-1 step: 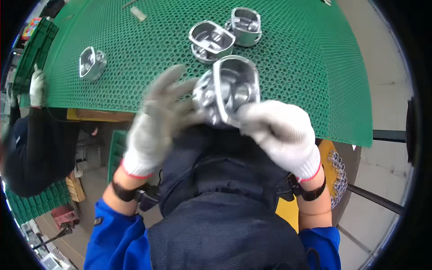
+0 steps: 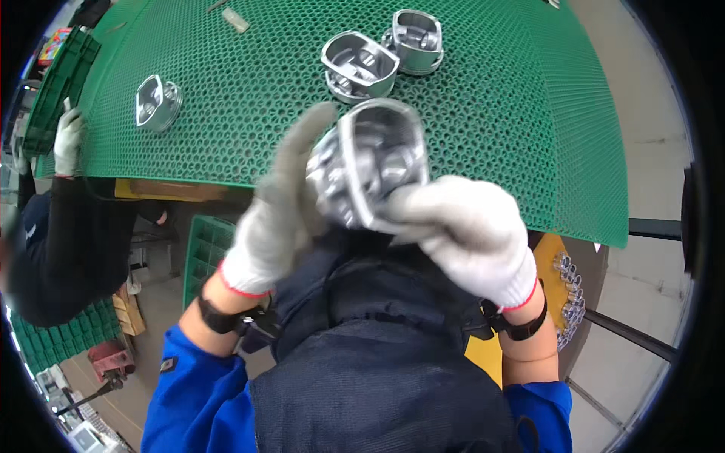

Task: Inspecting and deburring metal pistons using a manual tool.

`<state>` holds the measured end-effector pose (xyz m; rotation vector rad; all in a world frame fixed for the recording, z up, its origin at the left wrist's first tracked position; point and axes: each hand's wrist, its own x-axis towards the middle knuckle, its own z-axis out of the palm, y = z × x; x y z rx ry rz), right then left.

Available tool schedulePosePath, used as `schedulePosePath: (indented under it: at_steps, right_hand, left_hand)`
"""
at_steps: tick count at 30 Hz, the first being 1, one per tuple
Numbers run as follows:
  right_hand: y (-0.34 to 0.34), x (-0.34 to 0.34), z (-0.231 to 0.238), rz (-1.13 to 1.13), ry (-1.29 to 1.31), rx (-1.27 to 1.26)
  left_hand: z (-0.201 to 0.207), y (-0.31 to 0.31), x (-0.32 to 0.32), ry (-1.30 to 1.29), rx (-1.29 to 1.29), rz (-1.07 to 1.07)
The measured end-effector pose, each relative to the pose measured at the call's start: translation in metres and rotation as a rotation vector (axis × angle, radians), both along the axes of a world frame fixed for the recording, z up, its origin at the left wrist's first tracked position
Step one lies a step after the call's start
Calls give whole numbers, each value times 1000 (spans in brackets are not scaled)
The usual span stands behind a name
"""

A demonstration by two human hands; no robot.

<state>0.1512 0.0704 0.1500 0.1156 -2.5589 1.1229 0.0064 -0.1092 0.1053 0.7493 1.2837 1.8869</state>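
Note:
My gloved right hand (image 2: 468,234) grips the near rim of a shiny metal piston (image 2: 366,162), fingers pinched at its lower right. The piston is held up over the mat's near edge, tilted, with its hollow side in view. Close against its left side is my gloved left hand (image 2: 279,196), blurred, with its fingers stretched out; whether they touch the metal I cannot tell. Just beyond sit two more pistons, one (image 2: 359,66) nearer and one (image 2: 417,41) behind it to the right. Another piston (image 2: 158,103) lies alone at the left.
Green perforated matting (image 2: 498,113) covers the table. A small pale block (image 2: 236,20) lies at the far side. At left, a co-worker's gloved hand (image 2: 69,140) is beside a green crate (image 2: 62,90). Several metal rings (image 2: 572,294) rest on a yellow surface at lower right.
My left hand has moved in toward the piston, and its spread fingers have come closer together. The piston has shifted slightly left and down in my right hand.

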Motion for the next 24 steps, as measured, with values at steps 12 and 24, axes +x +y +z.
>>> schedulePosePath:
  at_steps: [12,24]
  right_hand:
    - [-3,41,-13,-206,-85,-270]
    - [9,42,0,-154,-51,-52]
  left_hand:
    - [46,21,33,-872,187,27]
    - [31,13,14,-40,109,72]
